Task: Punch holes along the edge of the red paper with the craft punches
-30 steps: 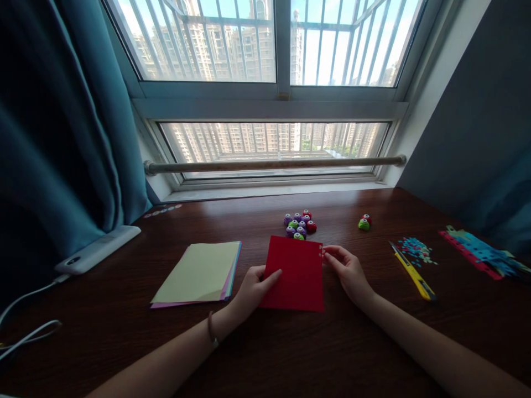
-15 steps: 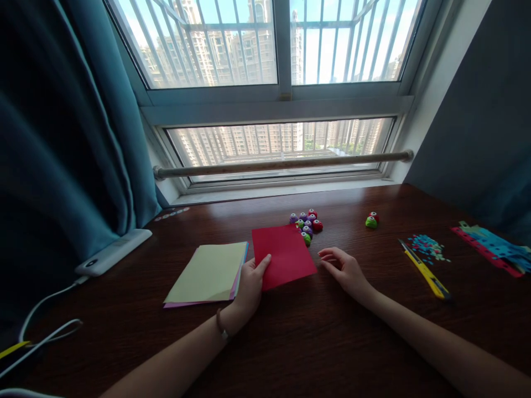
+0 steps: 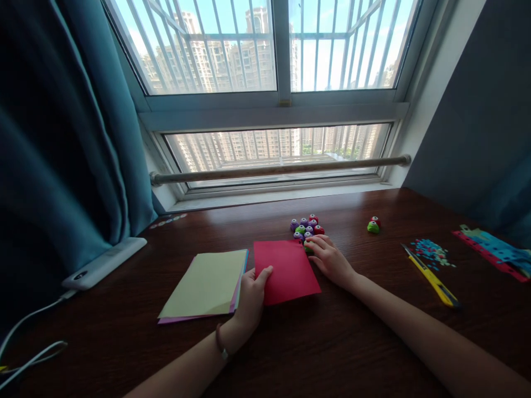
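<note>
Head view, left: paper stack (image 3: 203,284) on table (image 3: 352,342), pale yellow sheet on top.
Left hand (image 3: 251,296): just right of stack; holding red paper by its left edge, thumb on top, fingers hidden below.
Red paper (image 3: 288,276): between the hands, right of left grip; long axis unclear.
Green punch (image 3: 307,250): just off paper's far right corner, near side of punch cluster (image 3: 307,225); touching paper or not, can't tell.
Right hand (image 3: 333,263): nearer to punch; fingers over it, pointing far-left; can't tell if closed on it.
Cutter (image 3: 431,279): well right, blade toward far left.
</note>
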`<state>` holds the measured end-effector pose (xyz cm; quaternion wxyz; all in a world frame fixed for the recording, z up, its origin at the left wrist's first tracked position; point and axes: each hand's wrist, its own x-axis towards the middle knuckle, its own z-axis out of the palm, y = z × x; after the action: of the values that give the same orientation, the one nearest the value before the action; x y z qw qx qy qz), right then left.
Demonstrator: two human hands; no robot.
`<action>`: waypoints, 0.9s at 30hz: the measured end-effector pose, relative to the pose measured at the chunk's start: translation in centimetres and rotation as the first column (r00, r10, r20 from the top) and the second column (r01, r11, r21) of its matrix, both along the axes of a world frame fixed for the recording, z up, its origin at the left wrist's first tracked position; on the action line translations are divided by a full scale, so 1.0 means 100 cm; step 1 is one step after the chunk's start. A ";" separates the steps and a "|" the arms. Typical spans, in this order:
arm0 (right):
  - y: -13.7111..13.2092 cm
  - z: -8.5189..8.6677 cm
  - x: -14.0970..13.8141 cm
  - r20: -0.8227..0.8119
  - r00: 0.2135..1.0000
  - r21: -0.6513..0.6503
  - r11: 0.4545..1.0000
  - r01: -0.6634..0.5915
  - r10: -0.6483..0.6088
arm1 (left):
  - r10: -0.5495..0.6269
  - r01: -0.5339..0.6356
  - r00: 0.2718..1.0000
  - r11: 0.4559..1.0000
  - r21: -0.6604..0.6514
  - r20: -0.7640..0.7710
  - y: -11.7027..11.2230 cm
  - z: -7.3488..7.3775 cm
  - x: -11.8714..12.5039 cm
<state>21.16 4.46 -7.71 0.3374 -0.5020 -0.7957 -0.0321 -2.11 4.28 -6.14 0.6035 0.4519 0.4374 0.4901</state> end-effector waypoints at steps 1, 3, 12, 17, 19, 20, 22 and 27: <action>-0.002 0.000 0.000 -0.019 1.000 0.004 1.000 0.013 -0.013 | -0.003 0.003 1.000 1.000 0.004 -0.003 0.000 0.000 0.000; -0.003 -0.001 0.000 -0.061 0.998 -0.014 0.999 0.029 -0.030 | -0.006 0.006 1.000 1.000 0.016 -0.007 0.000 0.000 -0.001; -0.010 0.004 0.005 -0.454 0.884 -0.223 0.975 0.007 -0.111 | -0.031 0.037 0.996 0.997 0.074 -0.084 -0.008 0.004 -0.005; -0.035 0.005 -0.001 -0.837 0.462 -0.380 0.919 -0.104 -0.293 | -0.062 0.071 0.992 0.994 0.083 -0.108 -0.014 0.008 -0.005; -0.041 0.007 -0.003 -0.899 0.332 -0.363 0.911 -0.196 -0.286 | -0.068 0.077 0.992 0.993 0.085 -0.109 -0.014 0.008 -0.005; -0.042 0.008 -0.004 -0.915 0.294 -0.350 0.906 -0.239 -0.275 | -0.067 0.077 0.992 0.993 0.086 -0.108 -0.014 0.008 -0.005; -0.043 0.010 -0.004 -0.936 0.249 -0.323 0.891 -0.320 -0.250 | -0.058 0.067 0.993 0.994 0.088 -0.108 -0.013 0.008 -0.005; -0.042 0.012 0.000 -0.952 0.213 -0.292 0.858 -0.422 -0.220 | -0.034 0.042 0.995 0.995 0.087 -0.094 -0.013 0.007 -0.005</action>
<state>21.21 0.21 -6.50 0.6171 -0.4211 -0.4175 0.5172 -2.66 2.96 -5.42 0.5712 0.5087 0.4339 0.4761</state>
